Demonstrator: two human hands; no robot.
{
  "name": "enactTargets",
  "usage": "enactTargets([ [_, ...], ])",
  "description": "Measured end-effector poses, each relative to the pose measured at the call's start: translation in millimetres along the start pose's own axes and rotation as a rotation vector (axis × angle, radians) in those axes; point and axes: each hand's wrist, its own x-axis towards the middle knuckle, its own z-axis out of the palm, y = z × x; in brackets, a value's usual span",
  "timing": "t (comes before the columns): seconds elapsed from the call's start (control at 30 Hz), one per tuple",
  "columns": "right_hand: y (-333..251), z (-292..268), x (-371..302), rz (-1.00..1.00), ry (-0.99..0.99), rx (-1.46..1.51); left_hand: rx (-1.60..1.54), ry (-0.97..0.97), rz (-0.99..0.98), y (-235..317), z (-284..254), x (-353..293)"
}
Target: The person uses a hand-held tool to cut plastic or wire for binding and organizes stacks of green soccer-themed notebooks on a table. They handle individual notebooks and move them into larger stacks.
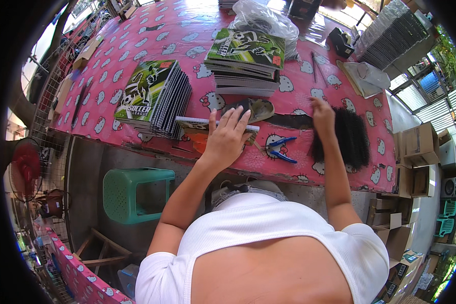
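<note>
My left hand (227, 138) grips a notebook (190, 121) at the table's near edge. Its fingers lie over the top edge, and the pages' edge faces up. My right hand (324, 117) is closed, fingertips together, at the left side of a pile of black spiral binding coils (345, 139); what is in its fingers, if anything, is too small to make out. Between the hands lie blue-handled pliers (282, 150), open, and a black strip (291, 121). A dark, rounded object (261, 109) lies just beyond my left fingers.
A stack of spiral-bound notebooks (154, 93) stands left; a taller notebook stack (245, 61) stands beyond my left hand. Clear plastic (263, 20), a black tape dispenser (341, 43) and wrapped black stacks (392, 35) are farther back. A green stool (131, 195) stands below the table; cardboard boxes (415, 147) sit right.
</note>
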Motion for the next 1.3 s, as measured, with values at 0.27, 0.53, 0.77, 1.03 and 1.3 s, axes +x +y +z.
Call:
enactTargets([
  [0.27,-109,21,-51,-0.101,-0.492,0.4,-0.397,0.257,-0.002,-9,3,6],
  [0.53,-123,9,-35,-0.031,-0.8,0.492,-0.37,0.348,0.145,-6,2,-23],
  [0.77,-124,16,-27,-0.353,-0.811,0.342,-0.391,0.331,0.141,-10,3,-25],
  [1.03,-134,2,-42,-0.178,-0.719,0.044,-0.329,0.341,-0.045,-1,-5,-2],
  [1.3,-140,20,-61,-0.126,-0.397,0.19,-0.337,0.249,-0.053,-7,-3,-3],
])
